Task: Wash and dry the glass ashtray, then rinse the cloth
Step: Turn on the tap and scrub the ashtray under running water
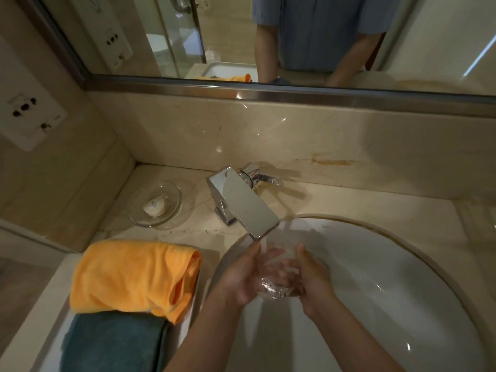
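Note:
A clear glass ashtray (276, 287) is held over the white sink basin (389, 277), under a thin stream of water falling from the chrome faucet (241, 202). My left hand (245, 277) grips its left side and my right hand (314, 277) grips its right side, fingers wrapped around the glass. An orange cloth (131, 275) lies folded on the counter to the left of the basin, apart from both hands.
A dark teal towel (112, 342) lies in front of the orange cloth. A glass soap dish (157, 205) with a small soap bar stands on the marble counter left of the faucet. A mirror (295, 36) hangs above the backsplash; wall sockets (29, 114) sit at left.

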